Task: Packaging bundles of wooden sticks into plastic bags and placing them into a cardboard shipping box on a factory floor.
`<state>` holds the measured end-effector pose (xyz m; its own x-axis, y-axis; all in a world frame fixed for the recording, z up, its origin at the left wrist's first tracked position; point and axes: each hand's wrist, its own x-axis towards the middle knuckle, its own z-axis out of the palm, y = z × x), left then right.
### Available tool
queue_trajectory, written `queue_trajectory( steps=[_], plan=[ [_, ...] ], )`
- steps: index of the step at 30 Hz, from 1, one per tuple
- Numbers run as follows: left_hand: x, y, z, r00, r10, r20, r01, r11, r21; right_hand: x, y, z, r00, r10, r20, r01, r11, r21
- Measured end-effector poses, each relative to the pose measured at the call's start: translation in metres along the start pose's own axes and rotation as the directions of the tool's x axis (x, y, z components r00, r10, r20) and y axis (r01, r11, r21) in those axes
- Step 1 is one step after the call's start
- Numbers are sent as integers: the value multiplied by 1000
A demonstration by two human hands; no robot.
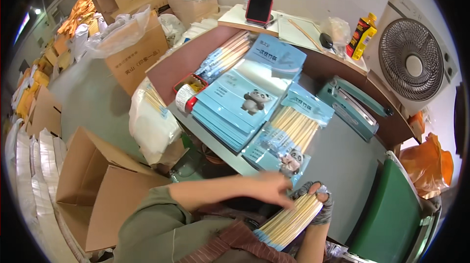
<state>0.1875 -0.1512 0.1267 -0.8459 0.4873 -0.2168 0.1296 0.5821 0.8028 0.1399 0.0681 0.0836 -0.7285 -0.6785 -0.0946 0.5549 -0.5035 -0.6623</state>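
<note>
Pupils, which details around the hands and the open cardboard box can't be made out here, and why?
Head view: left hand, blurred; whether it touches the chopstick bundle is unclear.
Head view: right hand's palm, hidden behind that bundle.
Head view: number of sticks, too thin and overlapping to count.
Head view: bottom of the open cardboard box, hidden by its near flap.

A grey glove wraps the right hand; striped maroon cloth crosses the olive top.
</note>
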Motion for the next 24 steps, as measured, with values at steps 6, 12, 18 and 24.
queue_trajectory(
  steps=[6, 12, 18, 24],
  plan=[
    [-56, -132, -143, 567, 155, -809, 193, 930, 314, 28, 13, 32, 989, 122, 86, -123, 992, 7],
    [-42, -145, -165, 725, 176, -666, 166, 894, 417, 37, 19, 20, 988, 138, 70, -138, 990, 1],
    [-53, -123, -199, 887, 104, -450, 104, 904, 414, 26, 13, 18, 995, 75, 60, -74, 997, -12],
    [-26, -77, -204, 644, 265, -717, 206, 843, 497, -11, 2, 24, 999, -36, 8, 36, 999, -10]
  ],
)
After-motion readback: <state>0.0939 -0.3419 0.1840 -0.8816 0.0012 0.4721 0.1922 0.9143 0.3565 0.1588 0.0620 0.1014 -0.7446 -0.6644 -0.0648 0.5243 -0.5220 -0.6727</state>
